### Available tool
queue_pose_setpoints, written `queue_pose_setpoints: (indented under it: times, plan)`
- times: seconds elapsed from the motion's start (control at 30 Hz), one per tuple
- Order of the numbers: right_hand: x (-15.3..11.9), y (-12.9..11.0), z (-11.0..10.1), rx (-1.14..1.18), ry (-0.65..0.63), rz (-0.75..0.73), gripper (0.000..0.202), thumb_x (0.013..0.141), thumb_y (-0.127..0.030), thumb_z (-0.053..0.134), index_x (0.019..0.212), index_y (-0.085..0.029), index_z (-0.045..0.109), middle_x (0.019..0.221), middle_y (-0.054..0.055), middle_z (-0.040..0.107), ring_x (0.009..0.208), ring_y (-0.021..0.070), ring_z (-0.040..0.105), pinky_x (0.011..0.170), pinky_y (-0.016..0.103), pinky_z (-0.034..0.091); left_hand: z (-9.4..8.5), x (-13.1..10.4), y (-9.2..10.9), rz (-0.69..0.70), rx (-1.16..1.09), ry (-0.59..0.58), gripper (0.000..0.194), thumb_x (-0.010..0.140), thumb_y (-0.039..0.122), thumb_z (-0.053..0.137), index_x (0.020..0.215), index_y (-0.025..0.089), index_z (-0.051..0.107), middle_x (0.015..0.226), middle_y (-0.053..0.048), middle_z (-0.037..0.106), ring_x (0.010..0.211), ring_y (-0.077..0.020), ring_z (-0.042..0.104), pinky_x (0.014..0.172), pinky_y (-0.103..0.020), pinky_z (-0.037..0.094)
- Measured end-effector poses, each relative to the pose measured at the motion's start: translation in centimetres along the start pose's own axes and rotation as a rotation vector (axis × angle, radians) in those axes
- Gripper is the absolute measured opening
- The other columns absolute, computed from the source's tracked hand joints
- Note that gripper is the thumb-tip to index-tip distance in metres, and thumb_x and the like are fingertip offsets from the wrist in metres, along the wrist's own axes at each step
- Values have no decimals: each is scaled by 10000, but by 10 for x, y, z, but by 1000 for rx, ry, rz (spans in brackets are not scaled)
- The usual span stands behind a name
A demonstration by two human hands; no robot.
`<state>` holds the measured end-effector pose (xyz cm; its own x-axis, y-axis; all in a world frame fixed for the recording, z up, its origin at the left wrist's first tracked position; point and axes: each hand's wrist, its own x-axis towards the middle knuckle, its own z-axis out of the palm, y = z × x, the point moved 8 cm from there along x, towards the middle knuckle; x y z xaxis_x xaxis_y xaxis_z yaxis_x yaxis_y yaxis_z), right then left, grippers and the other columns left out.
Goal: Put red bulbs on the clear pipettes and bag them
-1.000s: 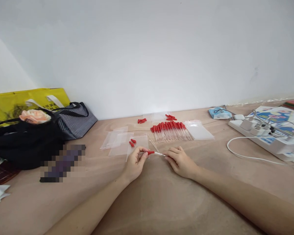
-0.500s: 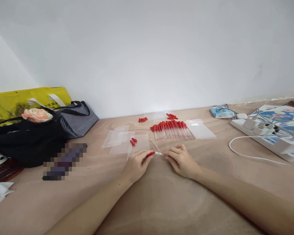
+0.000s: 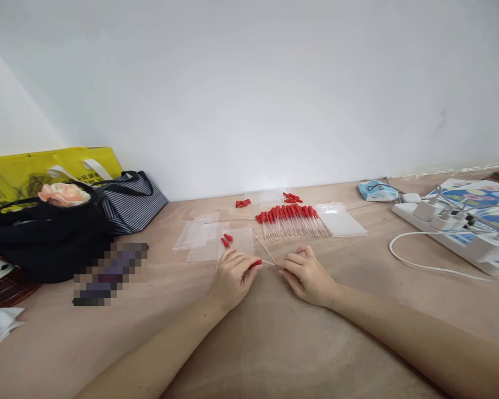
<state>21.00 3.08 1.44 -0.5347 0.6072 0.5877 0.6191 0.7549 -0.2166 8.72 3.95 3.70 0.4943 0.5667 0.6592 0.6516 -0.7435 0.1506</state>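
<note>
From my remote post I saw a red bulb and a clear tube lined up end to end over the middle of the desk, well in from its left and right sides. The left hand pinched the bulb between thumb and fingers; the right hand gripped the tube's far end in its fingertips. I could not tell how deep the tube sat in the bulb.

Just beyond the hands lay some slim loose tubes, and left of them 2 loose bulbs on a clear bag. Nearer the back edge, red-topped droppers lay side by side in a row, so I judged a good share done. Left over, it seemed, were 2 small heaps of red bulbs close to that edge. Flat bags lay left of the row, a whiter bag right of it.

Toward the back left corner, a yellow bag carried dark characters, partly covered and too small for me to read. Toward the right edge, past a power strip, the leaflets bore print I could not make out.
</note>
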Motion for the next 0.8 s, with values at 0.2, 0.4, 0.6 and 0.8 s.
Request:
queue_pose_setpoints:
  times: [0.2, 0.4, 0.6, 0.8]
  plan:
    - [1, -12, -8, -82, 63, -151, 226, 822, -119, 367, 927, -140, 566, 657, 3, 553, 598, 98, 455, 745, 319, 254, -5, 1, 6, 47, -34, 21, 139, 838, 244, 473, 796, 185, 592, 707, -1, 640, 679, -133, 571, 811, -333, 383]
    - [-2, -22, -13, -313, 120, -366, 269, 810, -52, 342, 918, -130, 576, 615, -12, 551, 566, 90, 431, 748, 340, 232, -1, -2, 18, 184, 15, -33, 113, 833, 184, 473, 800, 178, 581, 712, 1, 634, 733, -138, 571, 897, -373, 334]
    - [-6, -32, -16, -381, 185, -428, 231, 828, -56, 362, 882, -116, 579, 610, -14, 547, 577, 88, 438, 719, 322, 254, -1, -2, 26, 241, 55, -33, 118, 825, 164, 464, 804, 170, 580, 705, -9, 635, 753, -138, 585, 928, -388, 326]
    - [-4, -35, -15, -353, 173, -412, 264, 826, -56, 329, 851, -137, 579, 610, -11, 534, 552, 90, 417, 706, 315, 266, -1, 0, 32, 259, 34, -46, 128, 822, 177, 457, 775, 170, 576, 696, -12, 639, 730, -137, 590, 890, -374, 352]
